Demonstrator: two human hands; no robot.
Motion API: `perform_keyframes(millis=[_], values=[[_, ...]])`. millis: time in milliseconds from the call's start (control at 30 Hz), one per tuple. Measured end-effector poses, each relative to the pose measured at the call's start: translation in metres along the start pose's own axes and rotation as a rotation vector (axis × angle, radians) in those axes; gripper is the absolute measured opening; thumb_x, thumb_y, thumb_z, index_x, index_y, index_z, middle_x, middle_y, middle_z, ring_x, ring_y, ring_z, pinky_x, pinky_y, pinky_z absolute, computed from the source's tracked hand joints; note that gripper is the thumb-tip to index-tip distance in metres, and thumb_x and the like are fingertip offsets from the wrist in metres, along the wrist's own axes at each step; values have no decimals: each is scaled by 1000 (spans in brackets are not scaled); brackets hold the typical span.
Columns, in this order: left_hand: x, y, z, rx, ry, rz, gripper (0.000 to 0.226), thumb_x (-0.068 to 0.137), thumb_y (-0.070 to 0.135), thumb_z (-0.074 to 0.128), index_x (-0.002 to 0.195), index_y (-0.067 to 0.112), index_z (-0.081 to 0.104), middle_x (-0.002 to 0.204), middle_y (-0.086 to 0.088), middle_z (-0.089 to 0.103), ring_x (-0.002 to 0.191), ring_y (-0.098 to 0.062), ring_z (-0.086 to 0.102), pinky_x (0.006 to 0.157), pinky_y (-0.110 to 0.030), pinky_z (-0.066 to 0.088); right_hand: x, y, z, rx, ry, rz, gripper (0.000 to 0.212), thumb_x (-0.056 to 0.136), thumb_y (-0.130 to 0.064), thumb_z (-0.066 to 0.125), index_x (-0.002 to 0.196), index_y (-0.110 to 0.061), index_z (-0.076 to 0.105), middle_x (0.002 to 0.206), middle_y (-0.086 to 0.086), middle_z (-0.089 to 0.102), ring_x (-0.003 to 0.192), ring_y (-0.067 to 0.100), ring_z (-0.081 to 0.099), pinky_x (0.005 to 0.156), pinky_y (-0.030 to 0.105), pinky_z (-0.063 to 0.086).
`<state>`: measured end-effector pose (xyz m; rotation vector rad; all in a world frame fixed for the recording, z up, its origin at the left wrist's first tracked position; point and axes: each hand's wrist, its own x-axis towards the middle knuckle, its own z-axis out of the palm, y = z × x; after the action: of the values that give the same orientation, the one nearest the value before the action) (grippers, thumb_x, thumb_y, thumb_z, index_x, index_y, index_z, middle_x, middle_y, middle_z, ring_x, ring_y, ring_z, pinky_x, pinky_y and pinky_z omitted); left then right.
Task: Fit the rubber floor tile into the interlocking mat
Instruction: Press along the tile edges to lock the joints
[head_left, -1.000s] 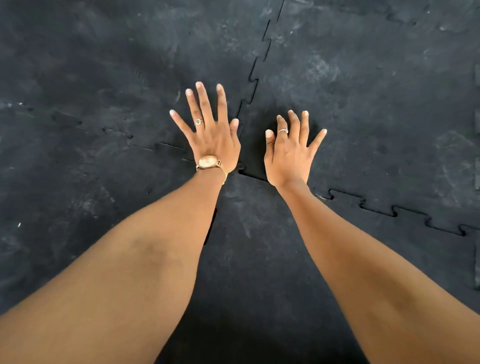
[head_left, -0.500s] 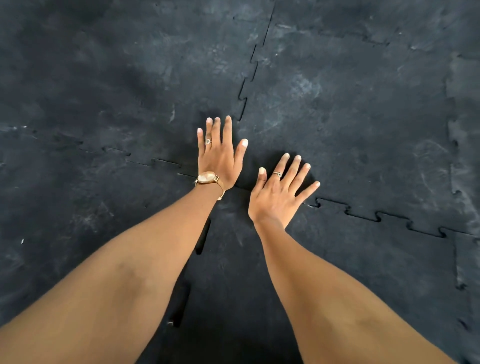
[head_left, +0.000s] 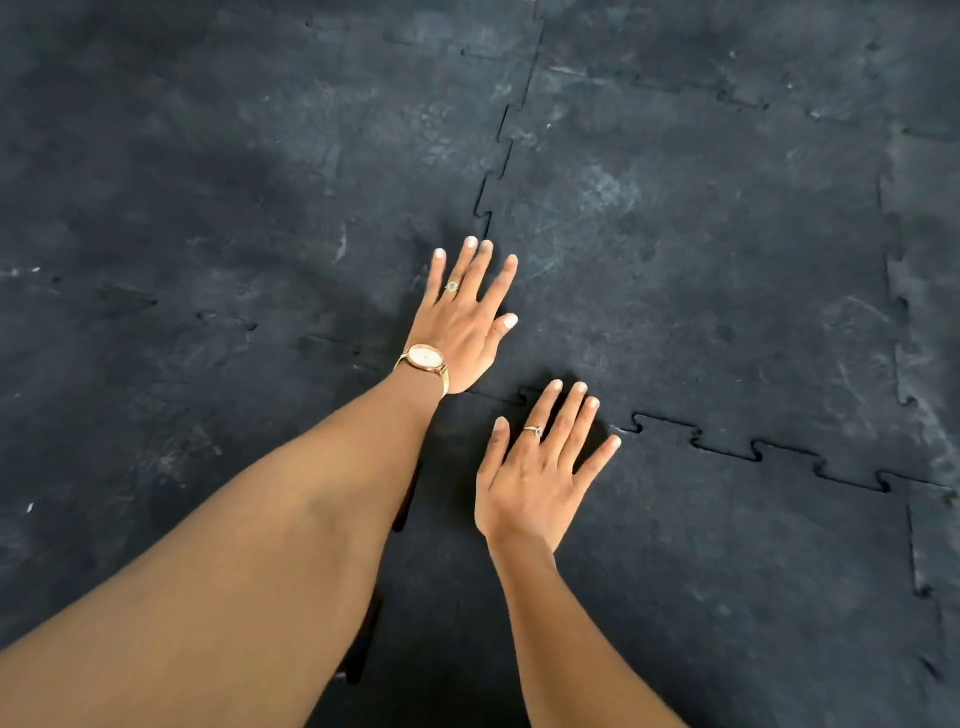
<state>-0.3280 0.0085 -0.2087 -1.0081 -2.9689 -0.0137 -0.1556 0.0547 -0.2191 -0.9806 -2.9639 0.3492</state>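
A dark rubber floor tile (head_left: 701, 571) lies in the near part of the interlocking mat (head_left: 675, 249), its toothed far edge meshed along a zigzag seam (head_left: 727, 447). Along its left edge a dark gap (head_left: 402, 506) shows beside my forearm. My left hand (head_left: 462, 327), wearing a watch and a ring, rests flat with fingers spread over the corner where the seams meet. My right hand (head_left: 535, 467), also ringed, lies flat and spread on the near tile, its fingertips at the far seam. Neither hand holds anything.
Scuffed black puzzle tiles cover the whole floor. A vertical seam (head_left: 498, 150) runs away from my left hand, another seam (head_left: 898, 322) runs down the right side, and a faint one (head_left: 223, 322) crosses the left.
Both hands have slid toward me along the mat, the right one farther, so it now sits on the near tile. The view has shifted, showing more mat on the right.
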Motion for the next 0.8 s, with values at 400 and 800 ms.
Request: perform_keyframes(millis=[400, 800], values=[[-98, 16, -4, -215, -106, -316, 71, 98, 54, 14, 156, 13, 5, 163, -14, 5, 151, -27, -2, 120, -48, -8, 3, -3, -9, 6, -65, -1, 65, 102, -42, 21, 154, -6, 8, 163, 15, 3, 150, 30, -4, 118, 59, -3], [-75, 6, 1, -62, -68, -262, 70, 97, 56, 13, 156, 19, 8, 162, -15, 9, 149, -37, 2, 115, -65, 3, -34, 25, -11, 11, -79, -112, 65, 102, -48, 14, 154, -11, 5, 163, 9, 3, 150, 24, -2, 121, 51, 2]])
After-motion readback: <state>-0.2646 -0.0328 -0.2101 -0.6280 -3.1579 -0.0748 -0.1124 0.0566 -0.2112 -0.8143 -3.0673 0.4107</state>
